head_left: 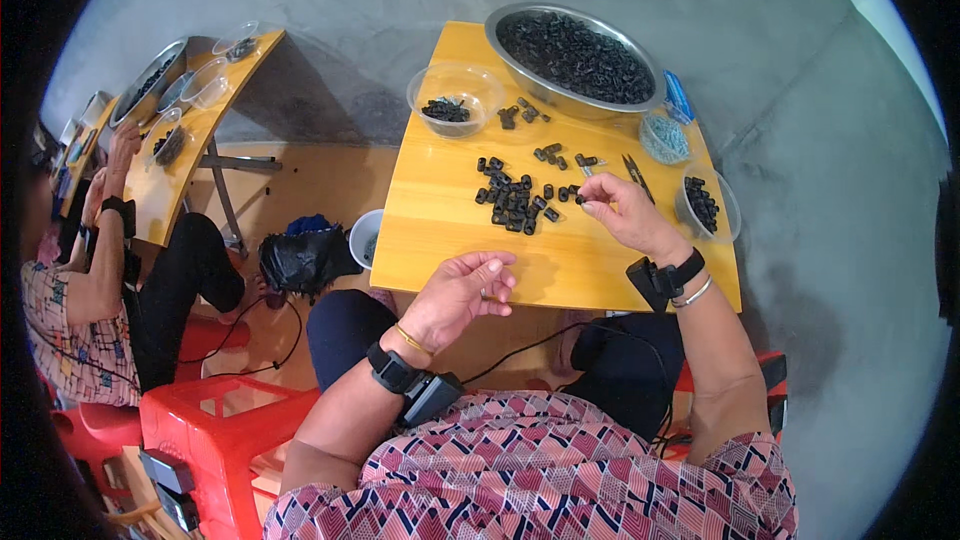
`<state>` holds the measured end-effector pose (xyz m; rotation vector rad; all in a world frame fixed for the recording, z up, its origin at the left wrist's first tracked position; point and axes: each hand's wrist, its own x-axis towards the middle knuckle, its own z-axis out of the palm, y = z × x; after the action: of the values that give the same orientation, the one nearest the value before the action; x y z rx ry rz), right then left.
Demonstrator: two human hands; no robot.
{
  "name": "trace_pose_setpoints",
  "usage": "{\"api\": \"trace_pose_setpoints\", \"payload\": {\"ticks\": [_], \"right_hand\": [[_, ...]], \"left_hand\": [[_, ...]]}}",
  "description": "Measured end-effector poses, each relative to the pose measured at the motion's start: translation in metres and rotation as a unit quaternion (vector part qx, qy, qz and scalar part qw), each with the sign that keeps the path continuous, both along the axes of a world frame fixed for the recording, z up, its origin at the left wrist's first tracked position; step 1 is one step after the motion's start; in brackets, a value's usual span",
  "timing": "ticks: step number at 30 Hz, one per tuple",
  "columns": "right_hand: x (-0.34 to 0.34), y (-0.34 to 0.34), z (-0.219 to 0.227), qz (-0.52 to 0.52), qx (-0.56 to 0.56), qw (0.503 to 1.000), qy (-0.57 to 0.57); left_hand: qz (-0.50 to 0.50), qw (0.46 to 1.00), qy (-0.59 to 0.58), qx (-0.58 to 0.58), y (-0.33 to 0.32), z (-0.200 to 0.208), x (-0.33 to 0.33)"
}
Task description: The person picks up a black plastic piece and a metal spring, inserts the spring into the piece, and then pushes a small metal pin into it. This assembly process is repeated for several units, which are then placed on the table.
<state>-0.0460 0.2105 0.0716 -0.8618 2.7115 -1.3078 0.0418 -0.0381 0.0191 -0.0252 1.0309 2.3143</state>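
Note:
My right hand point(632, 216) is over the right half of the yellow table, thumb and forefinger pinched on a small black part point(580, 199). Just left of it lies a loose pile of short black cylindrical pieces point(512, 202). A few more black pieces point(550, 153) are scattered farther back, some with a pale end. At the table's front edge my left hand point(468, 292) hovers with its fingers loosely apart and nothing visible in them. Beyond my right hand lie dark tweezers point(638, 178).
A large metal basin point(648, 100) of black parts stands at the back. Plastic tubs point(410, 90) sit around the yellow table point(430, 240), one point(735, 225) at right. A co-worker's hand point(125, 145) is at another table. A red stool point(215, 420) stands at my left.

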Motion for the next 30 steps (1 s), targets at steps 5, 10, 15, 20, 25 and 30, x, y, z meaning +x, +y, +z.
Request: {"api": "trace_pose_setpoints", "payload": {"ticks": [5, 10, 15, 20, 25, 30], "right_hand": [[-0.002, 0.016, -0.019, -0.078, 0.138, 0.987, -0.006], [-0.008, 0.026, -0.022, -0.105, 0.14, 0.985, -0.014], [-0.016, 0.037, -0.023, -0.114, 0.063, 0.991, -0.029], [-0.025, 0.041, -0.02, -0.137, 0.09, 0.986, -0.029], [-0.034, 0.039, -0.022, -0.147, 0.109, 0.983, -0.009], [-0.035, 0.014, -0.018, -0.095, 0.129, 0.987, 0.031]], "left_hand": [[0.013, 1.0, 0.003, -0.027, 0.002, 0.001, 0.0], [0.011, 1.0, 0.003, -0.017, 0.001, -0.001, -0.001], [0.007, 1.0, 0.001, -0.024, 0.001, -0.001, -0.001], [0.012, 0.999, -0.002, -0.038, 0.002, 0.005, 0.0], [0.009, 1.0, -0.004, -0.023, 0.001, 0.003, 0.0], [0.007, 1.0, -0.001, -0.012, 0.0, -0.001, 0.0]]}}
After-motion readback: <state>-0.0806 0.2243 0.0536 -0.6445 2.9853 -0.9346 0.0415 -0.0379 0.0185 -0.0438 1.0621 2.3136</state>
